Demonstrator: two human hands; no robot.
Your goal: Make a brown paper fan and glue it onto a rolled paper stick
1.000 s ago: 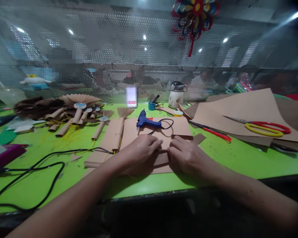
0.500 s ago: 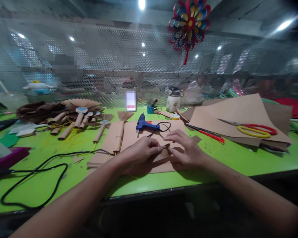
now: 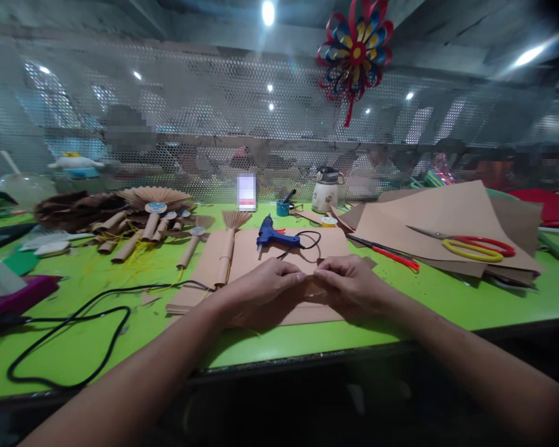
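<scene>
Both forearms angle inward from the near corners, left hand (image 3: 268, 285) and right hand (image 3: 354, 282) nearly meeting, thumbs and fingertips pinched closed on a small brown paper piece (image 3: 311, 277). It lies between them, above the stacked brown sheets (image 3: 256, 264) on the tabletop (image 3: 279, 355).

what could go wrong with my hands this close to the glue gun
The glue gun lies just beyond your left hand with its nozzle pointing that way, so a knuckle might brush the tip, which could be hot. The black cable runs in beside your left forearm, which might snag it.
</scene>
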